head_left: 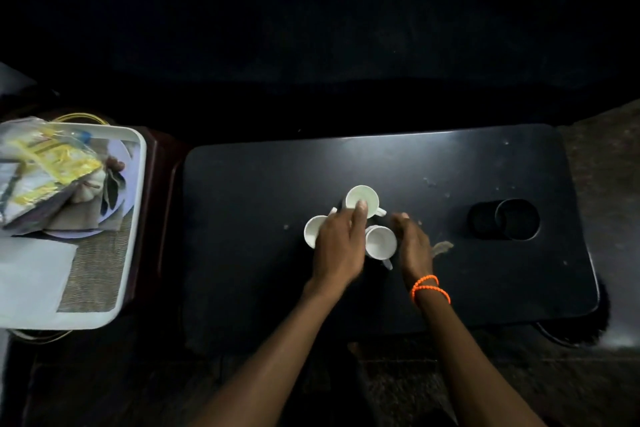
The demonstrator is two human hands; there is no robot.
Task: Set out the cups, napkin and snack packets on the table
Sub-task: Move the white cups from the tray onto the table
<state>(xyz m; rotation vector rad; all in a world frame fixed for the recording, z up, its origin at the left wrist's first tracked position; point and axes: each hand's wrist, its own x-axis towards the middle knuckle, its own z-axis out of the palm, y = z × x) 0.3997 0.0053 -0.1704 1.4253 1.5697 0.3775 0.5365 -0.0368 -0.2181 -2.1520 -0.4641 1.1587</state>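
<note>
I'm arranging three white cups [362, 200] clustered mid-worktop [242, 218]; my left hand [341, 246] rests loosely open over them, my right hand [414, 246] open beside. Next: fetch the snack packets [45, 166] and napkin (still in the tray [136, 184], I judge).

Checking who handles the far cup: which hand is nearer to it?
Left. The left hand has a fingertip on the near rim of the far cup. The right hand is beside the nearest cup, clear of the far one.
</note>
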